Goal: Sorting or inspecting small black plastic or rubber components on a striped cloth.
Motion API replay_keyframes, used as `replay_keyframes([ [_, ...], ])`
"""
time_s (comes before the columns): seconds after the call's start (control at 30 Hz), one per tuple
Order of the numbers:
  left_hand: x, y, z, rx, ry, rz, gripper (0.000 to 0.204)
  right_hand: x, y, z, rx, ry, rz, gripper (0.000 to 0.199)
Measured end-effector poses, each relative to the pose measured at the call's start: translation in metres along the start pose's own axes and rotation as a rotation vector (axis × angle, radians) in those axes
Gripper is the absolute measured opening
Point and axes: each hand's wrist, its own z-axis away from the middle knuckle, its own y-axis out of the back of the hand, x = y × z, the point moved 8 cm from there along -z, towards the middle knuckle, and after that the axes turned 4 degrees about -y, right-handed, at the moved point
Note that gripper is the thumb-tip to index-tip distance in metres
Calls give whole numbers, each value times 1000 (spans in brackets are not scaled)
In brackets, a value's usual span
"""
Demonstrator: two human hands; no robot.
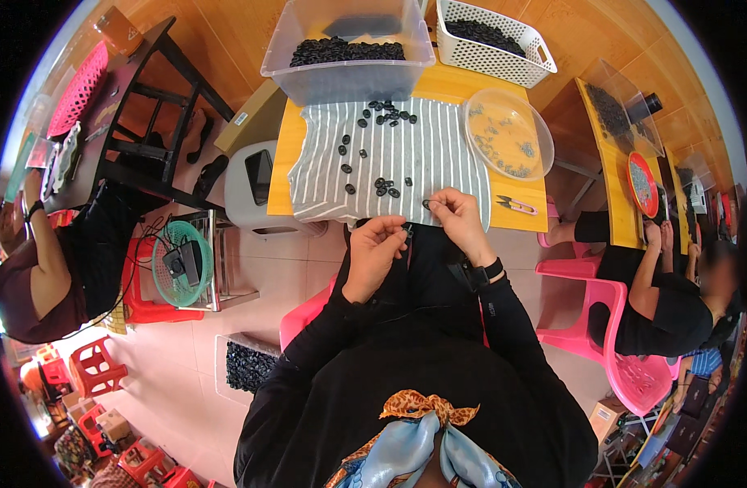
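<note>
At the table's near edge, my right hand (463, 224) pinches a small black oval piece (428, 204) between thumb and fingertips. Just left of it, my left hand (377, 254) is closed in a pinch; a tiny item seems to be at its fingertips, too small to name. Both hands are over the near hem of a grey-and-white striped cloth (308, 175). Several loose black oval pieces (382, 185) lie on this cloth in scattered groups. To the right is a round clear tray (542, 130) with small metallic bits inside. Thread snips (516, 205) rest on the wood below the tray.
A clear plastic bin (349, 84) and a white perforated basket (495, 67), both with black pieces, stand at the table's far side. A grey-white bin (247, 191) is left of the table. Co-workers sit at left and right, one beside a pink chair (593, 301).
</note>
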Motion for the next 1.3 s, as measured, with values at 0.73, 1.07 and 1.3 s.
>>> replay_keyframes([
  [0.73,7,-24,-4,-32,-33,0,28,-33,-8,33,-56,1,-356,8],
  [1.07,7,-21,-2,-6,-35,-17,25,-38,-11,33,-39,72,-306,8],
  [1.3,8,-19,-1,24,-74,27,24,-39,-19,37,-51,83,-302,7],
])
